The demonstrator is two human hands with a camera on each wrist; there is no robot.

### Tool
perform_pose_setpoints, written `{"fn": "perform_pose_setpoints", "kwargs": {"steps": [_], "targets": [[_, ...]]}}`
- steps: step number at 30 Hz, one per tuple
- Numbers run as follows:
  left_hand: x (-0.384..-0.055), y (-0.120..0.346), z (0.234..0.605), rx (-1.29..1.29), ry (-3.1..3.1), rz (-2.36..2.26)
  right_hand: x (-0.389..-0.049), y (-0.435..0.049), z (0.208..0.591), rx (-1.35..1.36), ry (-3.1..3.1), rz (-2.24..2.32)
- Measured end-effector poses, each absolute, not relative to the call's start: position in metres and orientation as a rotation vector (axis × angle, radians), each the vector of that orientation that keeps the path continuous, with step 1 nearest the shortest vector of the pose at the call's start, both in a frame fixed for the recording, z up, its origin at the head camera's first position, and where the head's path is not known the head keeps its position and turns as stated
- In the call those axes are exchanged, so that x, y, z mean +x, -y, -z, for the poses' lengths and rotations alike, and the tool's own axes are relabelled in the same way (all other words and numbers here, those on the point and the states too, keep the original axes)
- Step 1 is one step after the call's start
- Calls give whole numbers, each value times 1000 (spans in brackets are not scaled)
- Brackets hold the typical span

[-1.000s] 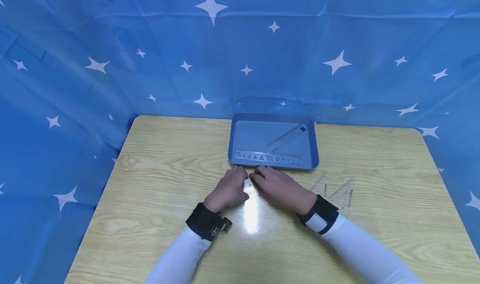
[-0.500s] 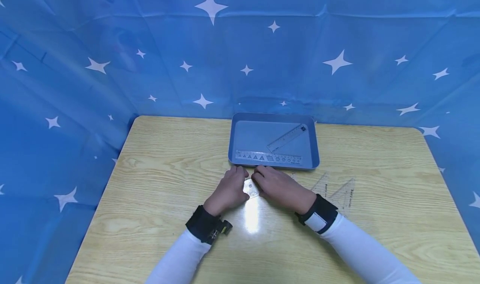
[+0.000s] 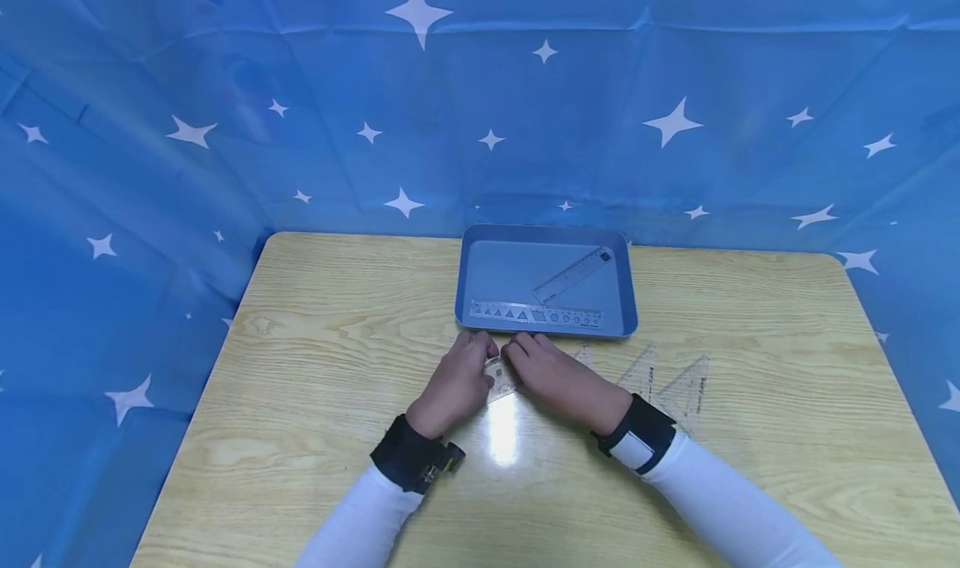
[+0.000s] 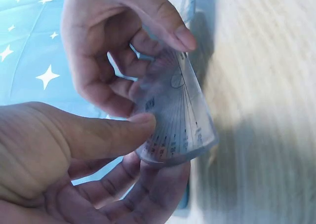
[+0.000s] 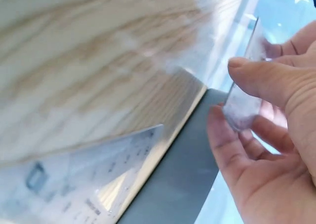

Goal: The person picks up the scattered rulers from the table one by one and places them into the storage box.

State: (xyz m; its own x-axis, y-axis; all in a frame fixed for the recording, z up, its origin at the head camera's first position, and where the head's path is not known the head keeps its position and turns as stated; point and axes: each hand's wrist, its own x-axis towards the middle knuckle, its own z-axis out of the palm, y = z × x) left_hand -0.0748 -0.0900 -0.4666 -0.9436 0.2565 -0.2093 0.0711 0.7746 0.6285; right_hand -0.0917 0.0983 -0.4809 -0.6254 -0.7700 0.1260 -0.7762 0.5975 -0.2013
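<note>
A clear plastic protractor (image 4: 170,110), printed with fanning lines and small numbers, is held between both hands near the tray's front side. My left hand (image 3: 454,383) pinches one end, its thumb lying on the face and its fingers behind, as the left wrist view shows. From the other side my right hand (image 3: 562,376) grips it, with its thumb (image 5: 252,71) on the near face and fingers curled underneath. Part of the protractor (image 3: 501,381) shows between the hands in the head view; the rest is covered by fingers.
A blue tray (image 3: 463,276) at the table's back holds a slanted clear ruler (image 3: 572,276) and a shape-stencil ruler (image 3: 536,314). Clear set squares (image 3: 641,374) (image 3: 686,389) lie right of my hands, partly behind the right forearm. A starry blue cloth (image 3: 322,76) hangs behind the table (image 3: 315,326).
Both hands stay in nearly the same place. The protractor has tilted slightly between them, and the left thumb has shifted up along it.
</note>
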Motion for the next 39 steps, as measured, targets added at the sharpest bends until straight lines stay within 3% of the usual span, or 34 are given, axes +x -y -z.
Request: {"fn": "perform_pose_setpoints", "kwargs": {"steps": [20,39], "targets": [[-84,103,441,359,-2777,-1203,-91,-103,466,1249,2774,-636],[-96,107,430,567,-2946,-1097,-118,-105,444,1189,2587,-596]]}}
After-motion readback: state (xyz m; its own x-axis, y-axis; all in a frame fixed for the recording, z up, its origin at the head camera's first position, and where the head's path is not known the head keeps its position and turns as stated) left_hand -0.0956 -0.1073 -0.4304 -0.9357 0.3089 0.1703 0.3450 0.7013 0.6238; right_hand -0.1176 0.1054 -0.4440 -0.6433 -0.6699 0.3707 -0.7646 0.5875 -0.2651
